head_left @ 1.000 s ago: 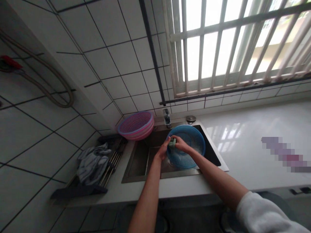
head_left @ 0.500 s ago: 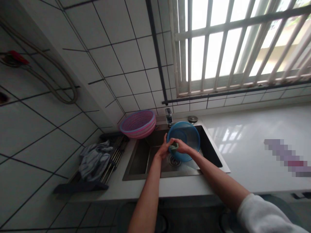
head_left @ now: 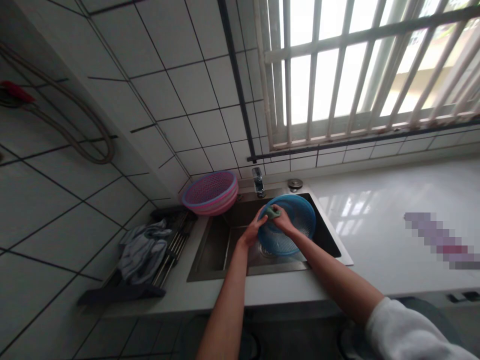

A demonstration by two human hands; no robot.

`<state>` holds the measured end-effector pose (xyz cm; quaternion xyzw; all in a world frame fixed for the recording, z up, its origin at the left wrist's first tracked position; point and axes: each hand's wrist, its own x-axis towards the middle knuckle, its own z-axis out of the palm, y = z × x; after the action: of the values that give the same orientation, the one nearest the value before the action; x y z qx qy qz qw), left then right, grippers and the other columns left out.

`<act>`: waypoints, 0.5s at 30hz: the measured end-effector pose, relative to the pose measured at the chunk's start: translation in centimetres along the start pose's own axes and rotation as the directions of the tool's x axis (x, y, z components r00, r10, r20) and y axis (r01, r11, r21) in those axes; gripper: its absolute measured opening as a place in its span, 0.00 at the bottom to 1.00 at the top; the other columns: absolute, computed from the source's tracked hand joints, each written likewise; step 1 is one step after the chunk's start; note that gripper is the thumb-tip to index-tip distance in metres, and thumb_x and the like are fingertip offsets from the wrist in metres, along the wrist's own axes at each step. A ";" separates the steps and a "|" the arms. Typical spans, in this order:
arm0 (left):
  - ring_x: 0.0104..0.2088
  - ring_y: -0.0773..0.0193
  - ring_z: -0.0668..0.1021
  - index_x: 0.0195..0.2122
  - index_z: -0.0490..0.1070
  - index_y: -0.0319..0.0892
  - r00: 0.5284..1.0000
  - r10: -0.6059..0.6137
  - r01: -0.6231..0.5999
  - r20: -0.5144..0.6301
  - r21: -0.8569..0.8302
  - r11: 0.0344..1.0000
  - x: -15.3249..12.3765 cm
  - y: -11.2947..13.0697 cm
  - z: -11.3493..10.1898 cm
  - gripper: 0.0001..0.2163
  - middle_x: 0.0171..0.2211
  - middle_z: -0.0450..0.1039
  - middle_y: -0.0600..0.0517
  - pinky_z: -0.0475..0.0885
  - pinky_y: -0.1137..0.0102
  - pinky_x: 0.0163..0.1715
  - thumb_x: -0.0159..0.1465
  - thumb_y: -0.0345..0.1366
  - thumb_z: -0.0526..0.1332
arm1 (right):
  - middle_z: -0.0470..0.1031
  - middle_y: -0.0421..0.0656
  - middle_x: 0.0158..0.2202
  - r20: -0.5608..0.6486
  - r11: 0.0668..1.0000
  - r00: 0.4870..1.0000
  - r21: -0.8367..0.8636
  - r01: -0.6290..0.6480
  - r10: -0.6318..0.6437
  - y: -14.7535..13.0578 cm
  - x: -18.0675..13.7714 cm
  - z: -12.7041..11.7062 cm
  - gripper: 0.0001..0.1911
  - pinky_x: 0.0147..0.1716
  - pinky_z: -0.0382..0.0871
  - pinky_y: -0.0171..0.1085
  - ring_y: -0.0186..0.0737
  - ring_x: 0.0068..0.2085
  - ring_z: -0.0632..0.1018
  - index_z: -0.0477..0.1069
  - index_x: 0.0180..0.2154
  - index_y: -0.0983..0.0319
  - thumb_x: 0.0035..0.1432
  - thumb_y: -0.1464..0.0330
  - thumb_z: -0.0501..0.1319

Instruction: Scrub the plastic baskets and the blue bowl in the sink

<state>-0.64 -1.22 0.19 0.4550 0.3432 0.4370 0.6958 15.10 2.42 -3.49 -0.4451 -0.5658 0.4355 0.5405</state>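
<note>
A round blue plastic basin (head_left: 296,227) is tilted over the steel sink (head_left: 210,255), its inside facing me. My left hand (head_left: 255,226) grips the basin's left rim, thumb toward the inside. In my right hand (head_left: 282,218) is a green cloth (head_left: 272,213), pressed against the basin near the same rim. Part of the cloth is hidden by my fingers. Behind the basin stands a chrome faucet (head_left: 258,181).
Pink and blue colanders (head_left: 212,192) sit at the sink's back left corner. Left of the sink, a striped grey cloth (head_left: 144,250) lies on a metal rack (head_left: 174,250). A drain strainer (head_left: 295,184) rests behind the sink. White countertop (head_left: 375,240) extends right.
The basin has turned so its inside faces me more. My right hand with the green cloth has moved up slightly along the rim, while my left hand stays at the left rim.
</note>
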 end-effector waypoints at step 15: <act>0.52 0.48 0.82 0.58 0.76 0.43 0.977 -0.101 0.101 -0.188 -0.007 0.995 0.8 -0.7 -0.7 0.28 0.50 0.82 0.42 0.77 0.57 0.54 0.62 0.55 0.70 | 0.75 0.39 0.28 0.503 0.997 0.863 0.022 -0.070 0.050 0.6 -1.0 0.7 0.07 0.32 0.65 0.33 0.36 0.30 0.70 0.74 0.29 0.62 0.44 0.67 0.65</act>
<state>-0.76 -0.44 -0.80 0.3945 0.4305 0.4419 0.6810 14.41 1.53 -4.33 -0.3231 -0.6640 0.5639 0.3697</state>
